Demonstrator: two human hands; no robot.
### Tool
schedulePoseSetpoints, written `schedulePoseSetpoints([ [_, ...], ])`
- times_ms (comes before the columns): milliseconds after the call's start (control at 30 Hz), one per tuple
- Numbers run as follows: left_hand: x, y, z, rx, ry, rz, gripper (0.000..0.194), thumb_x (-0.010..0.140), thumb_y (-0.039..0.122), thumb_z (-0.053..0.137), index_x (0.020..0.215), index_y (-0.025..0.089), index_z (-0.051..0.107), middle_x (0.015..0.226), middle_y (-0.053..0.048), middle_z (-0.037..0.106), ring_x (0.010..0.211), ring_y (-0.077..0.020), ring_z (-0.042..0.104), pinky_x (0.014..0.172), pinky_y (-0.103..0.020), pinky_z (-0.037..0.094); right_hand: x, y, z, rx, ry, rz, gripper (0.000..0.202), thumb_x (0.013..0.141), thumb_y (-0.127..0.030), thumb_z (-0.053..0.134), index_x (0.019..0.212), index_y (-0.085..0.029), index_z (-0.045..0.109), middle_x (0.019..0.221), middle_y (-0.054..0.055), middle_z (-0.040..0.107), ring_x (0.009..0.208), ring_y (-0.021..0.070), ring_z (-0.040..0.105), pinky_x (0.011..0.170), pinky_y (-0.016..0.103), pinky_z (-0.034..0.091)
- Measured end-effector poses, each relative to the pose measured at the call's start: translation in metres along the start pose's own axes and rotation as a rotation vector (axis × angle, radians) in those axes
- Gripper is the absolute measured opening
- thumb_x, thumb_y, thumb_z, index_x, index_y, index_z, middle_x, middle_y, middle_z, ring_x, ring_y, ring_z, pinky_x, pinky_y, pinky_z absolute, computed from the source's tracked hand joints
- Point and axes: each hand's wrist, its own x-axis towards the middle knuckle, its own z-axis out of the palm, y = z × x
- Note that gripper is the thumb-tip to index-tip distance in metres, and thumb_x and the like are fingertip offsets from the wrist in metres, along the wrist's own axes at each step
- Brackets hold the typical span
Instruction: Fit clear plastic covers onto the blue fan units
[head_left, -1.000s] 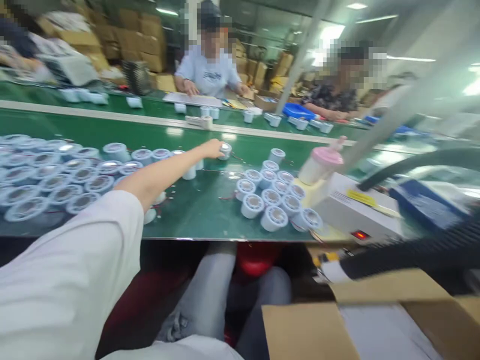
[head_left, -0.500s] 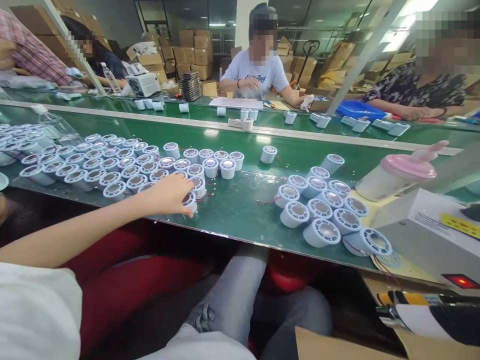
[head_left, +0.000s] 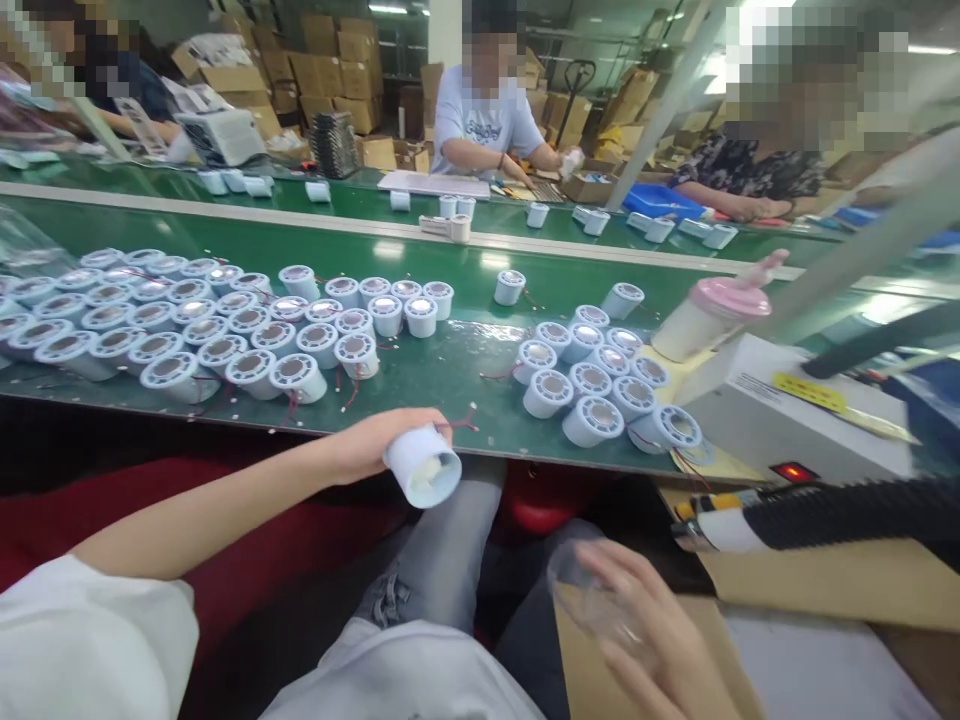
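Observation:
My left hand [head_left: 382, 440] grips a pale blue cylindrical housing [head_left: 424, 468], tilted so its open end faces me; something whitish shows inside and red wires stick out behind. Low at the right, my right hand [head_left: 637, 610] is curled around a clear, transparent round piece [head_left: 585, 590], blurred by motion. Many similar housings [head_left: 176, 375] stand in rows on the green table [head_left: 465, 400] at the left, with round metallic discs on top. Another group [head_left: 592, 420] stands right of centre, and a single one [head_left: 510, 287] stands between the groups.
A grey box [head_left: 795, 400] with a red lit switch and a pink-lidded cup [head_left: 720, 315] stand at the right. Below them lie a black ribbed hose [head_left: 847, 510] and an open cardboard box [head_left: 817, 570]. Across the table sit other people [head_left: 487, 125].
My left hand has lifted a housing off the near edge of the left group and brought it towards me. My right hand has come into view with the clear piece. The view has shifted right.

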Motion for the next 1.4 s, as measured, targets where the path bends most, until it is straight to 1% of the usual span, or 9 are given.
schedulePoseSetpoints([
  [167,0.045,-0.023,0.051,0.493,-0.414,0.133,0.037,0.093,0.043,0.041,0.103,0.013,0.061,0.095,-0.006,0.058,0.081,-0.0129,0.055,0.074,-0.023,0.043,0.040,-0.025,0.033,-0.507,0.150,-0.007,0.049,0.085,-0.028,0.056,0.133,-0.031,0.044,0.129,0.011,0.044,0.108,0.0260,0.057,0.081,0.041,0.063],
  [300,0.051,-0.021,0.067,0.833,-0.285,0.319,0.028,0.092,0.032,0.044,0.102,0.018,0.066,0.106,-0.005,0.055,0.094,-0.0149,0.053,0.086,-0.027,0.038,0.047,-0.021,0.030,-0.377,0.019,0.184,0.024,0.076,-0.011,0.068,0.094,-0.025,0.064,0.130,0.008,0.044,0.109,0.0274,0.056,0.083,0.043,0.060],
  [533,0.057,-0.041,0.076,0.600,-0.080,0.379,0.059,0.063,0.050,0.077,0.112,0.021,0.063,0.101,-0.005,0.053,0.091,-0.0158,0.053,0.079,-0.026,0.043,0.041,-0.023,0.017,0.485,0.140,0.514,0.022,0.083,-0.032,0.059,0.065,-0.019,0.064,0.104,0.004,0.054,0.096,0.0140,0.055,0.083,0.023,0.046],
  [667,0.059,-0.053,0.073,0.588,-0.177,0.431,0.070,0.057,0.043,0.082,0.121,0.023,0.061,0.116,-0.009,0.050,0.108,-0.0205,0.052,0.090,-0.031,0.044,0.043,-0.020,0.017,0.680,0.279,0.583,0.031,0.074,-0.040,0.068,0.053,-0.018,0.064,0.091,0.005,0.060,0.087,0.0138,0.056,0.062,0.017,0.042],
  [800,0.057,-0.055,0.074,0.367,-0.332,0.344,0.075,0.065,0.031,0.079,0.133,0.018,0.049,0.127,-0.011,0.053,0.113,-0.0204,0.055,0.093,-0.030,0.047,0.042,-0.016,0.014,0.891,0.331,0.599,0.033,0.071,-0.041,0.075,0.049,-0.018,0.065,0.090,0.005,0.065,0.088,0.0164,0.062,0.066,0.018,0.051],
  [900,0.054,-0.055,0.077,0.214,-0.280,0.240,0.074,0.067,0.032,0.078,0.132,0.017,0.046,0.126,-0.012,0.055,0.107,-0.0198,0.059,0.091,-0.032,0.050,0.036,-0.014,0.012,0.842,0.247,0.456,0.024,0.068,-0.045,0.081,0.070,-0.022,0.073,0.109,0.006,0.065,0.108,0.0218,0.061,0.084,0.026,0.058],
  [1033,0.050,-0.055,0.080,0.052,-0.258,0.129,0.071,0.070,0.034,0.076,0.133,0.019,0.044,0.115,-0.011,0.059,0.089,-0.0170,0.063,0.078,-0.031,0.055,0.025,-0.012,0.015,0.355,0.170,0.188,0.034,0.075,-0.032,0.078,0.108,-0.030,0.066,0.131,0.005,0.055,0.123,0.0200,0.053,0.110,0.035,0.048],
  [1133,0.047,-0.055,0.079,0.072,-0.320,0.152,0.073,0.072,0.033,0.074,0.136,0.019,0.042,0.112,-0.012,0.059,0.084,-0.0158,0.062,0.069,-0.027,0.054,0.018,-0.010,0.018,0.294,0.201,0.118,0.038,0.078,-0.029,0.075,0.113,-0.028,0.060,0.125,0.005,0.059,0.119,0.0181,0.056,0.107,0.033,0.051],
  [1400,0.041,-0.051,0.074,0.165,-0.406,0.368,0.077,0.071,0.020,0.075,0.140,0.024,0.042,0.135,-0.011,0.049,0.118,-0.0204,0.054,0.097,-0.028,0.046,0.019,-0.018,0.013,0.631,0.176,0.263,0.042,0.069,-0.033,0.084,0.105,-0.028,0.063,0.110,-0.001,0.065,0.102,0.0093,0.063,0.091,0.012,0.056],
])
